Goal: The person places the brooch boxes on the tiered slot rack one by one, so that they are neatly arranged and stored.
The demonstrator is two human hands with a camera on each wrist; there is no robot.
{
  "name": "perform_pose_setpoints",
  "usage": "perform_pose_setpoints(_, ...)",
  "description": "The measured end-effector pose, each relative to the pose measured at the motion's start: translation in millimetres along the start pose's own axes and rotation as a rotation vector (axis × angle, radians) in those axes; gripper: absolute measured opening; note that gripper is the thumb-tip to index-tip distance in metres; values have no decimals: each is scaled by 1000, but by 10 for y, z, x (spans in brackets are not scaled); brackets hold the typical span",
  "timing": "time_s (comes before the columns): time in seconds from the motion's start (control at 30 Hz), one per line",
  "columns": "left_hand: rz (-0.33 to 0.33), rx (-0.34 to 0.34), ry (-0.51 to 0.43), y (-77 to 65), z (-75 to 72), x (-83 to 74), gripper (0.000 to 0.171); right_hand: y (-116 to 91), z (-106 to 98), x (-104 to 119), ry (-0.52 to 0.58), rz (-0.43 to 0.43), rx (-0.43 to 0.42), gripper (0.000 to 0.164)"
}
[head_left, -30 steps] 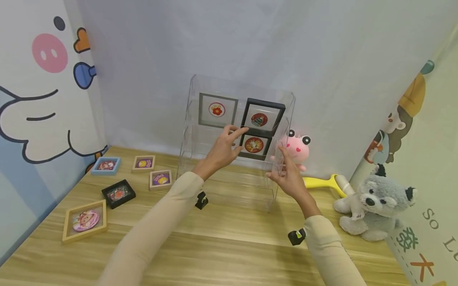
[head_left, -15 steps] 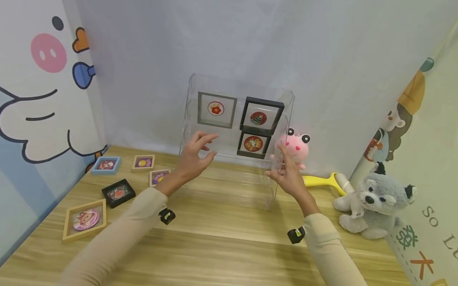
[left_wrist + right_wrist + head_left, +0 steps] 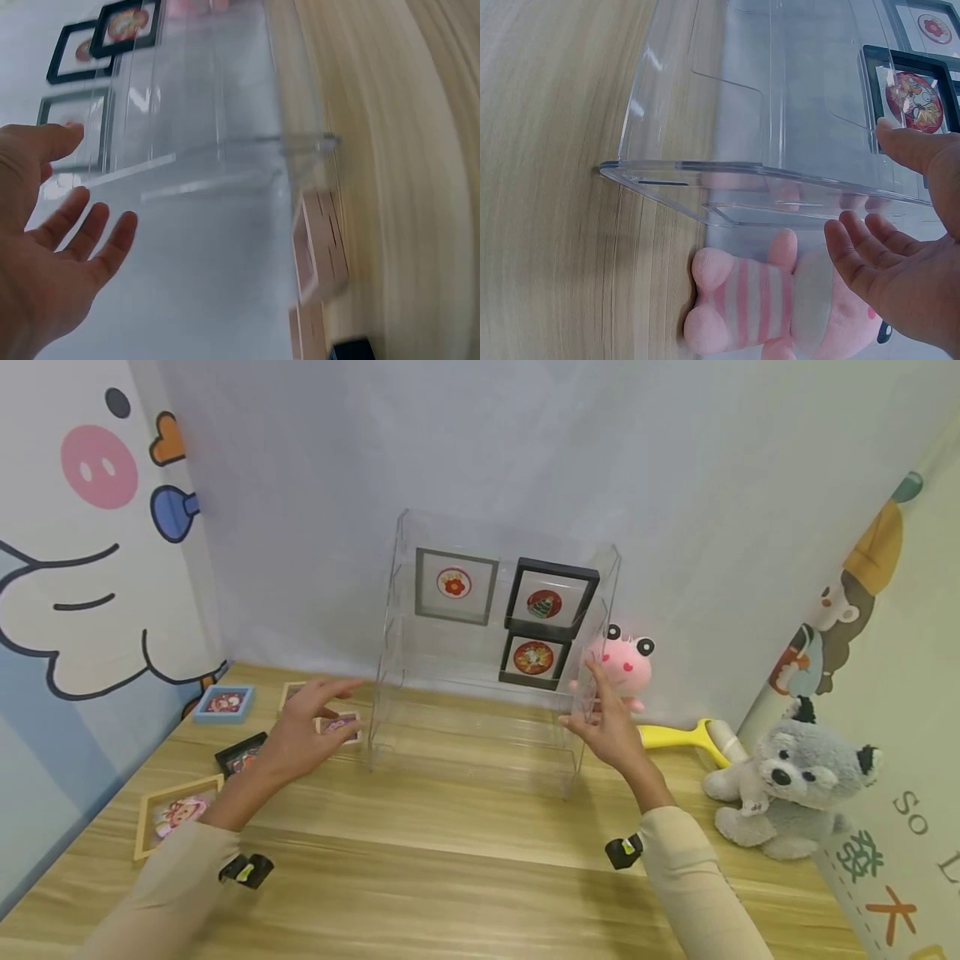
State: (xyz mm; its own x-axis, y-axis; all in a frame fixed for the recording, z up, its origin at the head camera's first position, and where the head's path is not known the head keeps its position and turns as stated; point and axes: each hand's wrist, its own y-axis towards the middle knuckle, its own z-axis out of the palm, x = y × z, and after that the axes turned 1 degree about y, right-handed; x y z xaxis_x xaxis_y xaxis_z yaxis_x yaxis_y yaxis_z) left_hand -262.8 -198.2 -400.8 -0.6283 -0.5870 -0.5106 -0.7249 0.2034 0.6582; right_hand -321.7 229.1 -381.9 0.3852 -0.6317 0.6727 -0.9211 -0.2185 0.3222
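Note:
A clear acrylic tiered stand [image 3: 390, 639] stands on the table, with a flower-badge frame [image 3: 456, 587] and a black tree-badge frame [image 3: 551, 597] on its top tier. Below the tree badge sits another black frame [image 3: 534, 658] with a red round badge. My right hand [image 3: 611, 735] rests at the stand's right side; in the right wrist view its fingertips [image 3: 838, 229] meet the outer face and the thumb reaches over the front. My left hand [image 3: 303, 731], empty with fingers spread, hovers over the small wooden frames [image 3: 341, 727] left of the stand, partly covering them.
On the left lie a blue frame [image 3: 223, 703], a black frame [image 3: 242, 754] and a larger wooden frame [image 3: 176, 814], partly behind my left arm. To the right are a pink plush [image 3: 626, 664], a yellow handle [image 3: 675, 737] and a grey plush dog [image 3: 795, 785]. A curtain hangs behind.
My left hand has left the lower black frame on the stand and moved left and down to the loose frames. The right hand has stayed at the stand's side.

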Motion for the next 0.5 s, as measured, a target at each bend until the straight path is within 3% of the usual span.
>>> perform_pose_setpoints(0.17,-129,86,51,-255,-358,140,53,12,-6,-3,-4,2,3,95)
perform_pose_setpoints(0.33,-276,268,79,-471,-721,379,52,15,-10,-11,-15,10,3,94)
perform_pose_setpoints(0.5,-349,403,153,-602,-984,598,52,3,-8,-8,-6,18,10,94)
